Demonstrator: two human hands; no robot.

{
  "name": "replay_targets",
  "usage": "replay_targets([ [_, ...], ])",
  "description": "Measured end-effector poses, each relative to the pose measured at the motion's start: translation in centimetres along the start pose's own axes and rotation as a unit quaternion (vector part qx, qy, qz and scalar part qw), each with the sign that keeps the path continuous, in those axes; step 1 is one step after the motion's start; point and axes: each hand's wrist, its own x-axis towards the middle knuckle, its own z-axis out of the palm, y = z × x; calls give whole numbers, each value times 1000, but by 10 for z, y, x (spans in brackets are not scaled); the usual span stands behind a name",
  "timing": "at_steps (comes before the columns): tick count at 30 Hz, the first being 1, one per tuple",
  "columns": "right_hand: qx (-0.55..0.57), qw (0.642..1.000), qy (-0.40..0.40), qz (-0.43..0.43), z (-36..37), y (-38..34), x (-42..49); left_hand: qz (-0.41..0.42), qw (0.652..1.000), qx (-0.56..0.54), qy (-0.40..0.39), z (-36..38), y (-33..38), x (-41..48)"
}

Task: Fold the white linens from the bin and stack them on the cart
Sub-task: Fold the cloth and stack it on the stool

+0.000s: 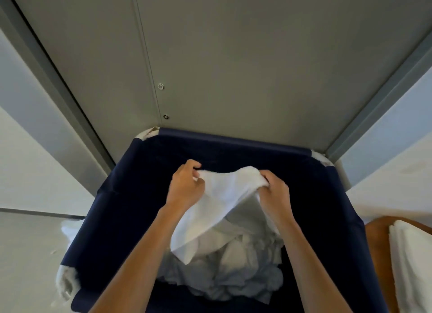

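Both hands are gripping one white linen above the navy bin (121,219): the left hand (187,186) is pinching one end of the white linen (210,209), and the right hand (274,191) is bunching the other. Crumpled linens (233,266) are lying in the bin below; a folded stack (411,261) is sitting on a brown surface (376,242) at right.

No text, label, brand, number or sign can be read on anything in view.
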Motion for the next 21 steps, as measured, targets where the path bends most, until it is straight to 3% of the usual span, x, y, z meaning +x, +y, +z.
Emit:
replay_targets([
  [4, -60, 990, -71, -106, 13, -33, 1, 126, 980, -23, -155, 18, 27, -19],
  [6, -56, 989, -69, -119, 20, -38, -4, 115, 975, -32, -185, 23, 38, -24],
  [11, -7, 991, -45, -129, 12, -36, -3, 121, 987, 26, -107, 17, 44, -20],
  [14, -18, 993, -67, -94, 9, -26, -1, 136, 988, -13, -68, 16, 45, -22],
  [19, -168, 968, -186, 29, 15, 23, -3, 111, 991, -59, -37, 8, 48, -25],
  [21, -179, 965, -180, 61, 15, 38, -6, 101, 993, -54, -24, 3, 45, -22],
])
